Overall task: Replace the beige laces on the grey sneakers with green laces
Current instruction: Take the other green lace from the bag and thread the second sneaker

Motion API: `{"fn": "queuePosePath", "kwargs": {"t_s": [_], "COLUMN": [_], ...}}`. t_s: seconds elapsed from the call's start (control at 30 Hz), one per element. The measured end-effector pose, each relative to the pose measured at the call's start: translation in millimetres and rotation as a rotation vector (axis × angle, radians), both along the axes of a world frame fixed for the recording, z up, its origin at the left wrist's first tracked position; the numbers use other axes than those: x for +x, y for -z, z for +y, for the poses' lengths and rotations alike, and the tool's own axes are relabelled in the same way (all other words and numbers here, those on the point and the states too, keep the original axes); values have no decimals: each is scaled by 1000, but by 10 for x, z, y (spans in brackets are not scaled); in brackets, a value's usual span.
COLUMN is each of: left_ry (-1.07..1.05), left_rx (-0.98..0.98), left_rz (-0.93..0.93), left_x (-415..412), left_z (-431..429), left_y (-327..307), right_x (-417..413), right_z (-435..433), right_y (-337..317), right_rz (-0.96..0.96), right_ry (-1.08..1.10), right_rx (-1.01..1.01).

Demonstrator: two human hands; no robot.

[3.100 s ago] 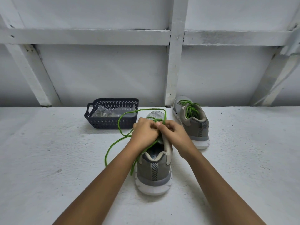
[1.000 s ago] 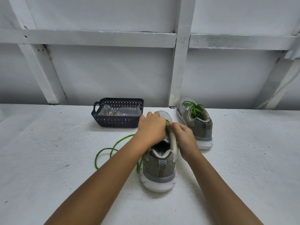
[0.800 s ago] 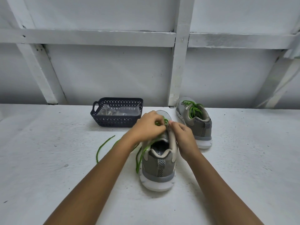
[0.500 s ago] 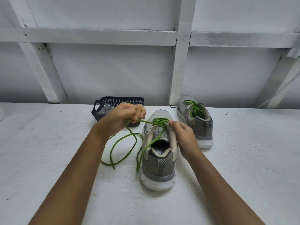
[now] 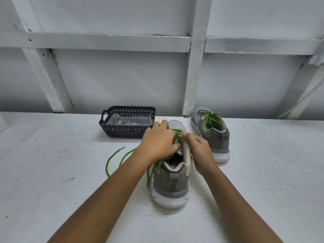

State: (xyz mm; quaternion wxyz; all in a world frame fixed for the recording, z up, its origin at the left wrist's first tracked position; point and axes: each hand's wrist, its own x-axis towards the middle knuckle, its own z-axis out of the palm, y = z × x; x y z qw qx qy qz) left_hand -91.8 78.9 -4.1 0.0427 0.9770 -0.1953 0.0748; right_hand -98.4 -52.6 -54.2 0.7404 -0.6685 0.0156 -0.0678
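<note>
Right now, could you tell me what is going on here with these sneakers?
A person is threading a green lace into the near grey sneaker. The left hand grips the lace over the tongue, and the right hand pinches the shoe's right eyelet edge. The loose ends trail onto the white table. The far grey sneaker is already laced in green. A dark basket holding clear plastic stands behind.

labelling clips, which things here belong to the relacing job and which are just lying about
Job: near sneaker, green lace, far sneaker, left hand, right hand.
Lying about: dark basket, clear plastic inside it.
</note>
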Motion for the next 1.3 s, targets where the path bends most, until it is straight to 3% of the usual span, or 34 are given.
{"fn": "queuePosePath", "kwargs": {"t_s": [0.1, 0.27, 0.43, 0.7, 1.0, 1.1, 1.23, 1.3], "left_ry": [33, 45, 76, 82, 71, 63, 99, 133], "left_rx": [-47, -318, -381, -26, -245, -441, -931, -1186], "left_rz": [19, 141, 287, 128, 201, 258, 489, 619], "left_x": [-11, -16, -54, -116, -119, -88, -87, -89], "left_z": [-13, 23, 65, 133, 258, 333, 438, 468], "left_y": [-7, -48, -51, -11, -212, -320, -528, -632], "right_x": [2, 8, 28, 32, 30, 40, 75, 69], "right_z": [6, 1, -9, 5, -9, -22, -49, -59], "right_y": [-8, -6, 14, 23, 6, 1, -56, -130], "right_rz": [3, 14, 7, 28, 39, 44, 46, 8], "right_ry": [13, 13, -2, 0, -11, -15, -17, 6], "right_rx": [-12, -22, -15, 36, 27, -12, -100, -235]}}
